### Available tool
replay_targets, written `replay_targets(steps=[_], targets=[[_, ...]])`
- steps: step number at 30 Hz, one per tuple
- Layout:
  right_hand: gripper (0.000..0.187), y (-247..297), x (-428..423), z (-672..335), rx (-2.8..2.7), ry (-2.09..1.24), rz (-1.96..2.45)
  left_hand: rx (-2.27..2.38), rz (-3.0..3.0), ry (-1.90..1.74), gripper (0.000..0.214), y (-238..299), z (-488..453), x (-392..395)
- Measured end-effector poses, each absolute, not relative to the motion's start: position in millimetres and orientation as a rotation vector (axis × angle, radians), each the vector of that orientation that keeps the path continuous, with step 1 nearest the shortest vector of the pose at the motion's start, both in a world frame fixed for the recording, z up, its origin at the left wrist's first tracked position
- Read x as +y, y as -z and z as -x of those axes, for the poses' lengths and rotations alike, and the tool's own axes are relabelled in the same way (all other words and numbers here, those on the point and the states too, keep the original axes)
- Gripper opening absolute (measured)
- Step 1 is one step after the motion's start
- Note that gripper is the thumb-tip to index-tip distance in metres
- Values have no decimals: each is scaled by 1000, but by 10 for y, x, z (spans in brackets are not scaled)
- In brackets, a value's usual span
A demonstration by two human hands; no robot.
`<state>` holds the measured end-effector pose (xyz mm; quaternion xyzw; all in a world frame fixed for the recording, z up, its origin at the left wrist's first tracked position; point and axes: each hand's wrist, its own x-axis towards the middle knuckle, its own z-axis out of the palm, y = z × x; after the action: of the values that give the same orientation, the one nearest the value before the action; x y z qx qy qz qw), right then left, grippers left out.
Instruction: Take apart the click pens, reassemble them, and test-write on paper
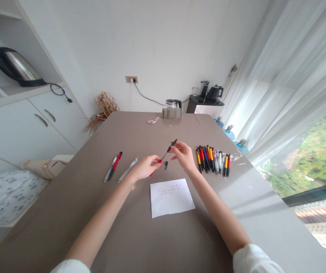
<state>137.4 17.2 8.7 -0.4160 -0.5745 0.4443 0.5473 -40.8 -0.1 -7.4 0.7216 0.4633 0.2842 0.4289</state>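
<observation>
Refill [165, 154] of a ballpoint pen, thin and partly dark, spanned the gap between the two hands, held over the middle of the table [140, 132]. At its upper end, the right hand [184, 153] pinched a black pen section [173, 144] between thumb and fingertips, tilted up and away to the right. At its lower end, the left hand [148, 165] was closed on a red barrel [152, 173], mostly covered by the fingers. The pen thus hung in parts between the two grips, and the step in hand looked like work at its joint, though whether the parts were being joined or separated could not be told. Either way, the next move seemed to call for keeping refill and barrel in one line, with a light pinch that would not bend the slim shaft. Just below the grip lay a small black pen piece [166, 165], loose on the tabletop. Nearer the body, a handwritten sheet of paper [172, 201] lay between the forearms. Left of the grip were slim clear pens [128, 169] and, beyond them, a red-and-black pen [115, 166] beside a clear one. Right of it stretched a row of mixed-colour pens [210, 158]. Well beyond the hands, toward the wall, stood a glass pot [170, 102].
</observation>
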Motion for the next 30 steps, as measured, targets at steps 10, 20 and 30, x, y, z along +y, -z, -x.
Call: replay_targets(steps=[10, 20, 30], targets=[[41, -7, 136, -1272, -1468, -1177, 981, 1183, -1818, -750, 26, 14, 404, -10], [27, -25, 140, -1274, -1471, -1207, 1004, 1215, -1853, -828, 22, -12, 393, -28], [26, -50, 111, -1282, -1505, -1177, 1042, 1253, -1901, -821, 20, 13, 400, 0]])
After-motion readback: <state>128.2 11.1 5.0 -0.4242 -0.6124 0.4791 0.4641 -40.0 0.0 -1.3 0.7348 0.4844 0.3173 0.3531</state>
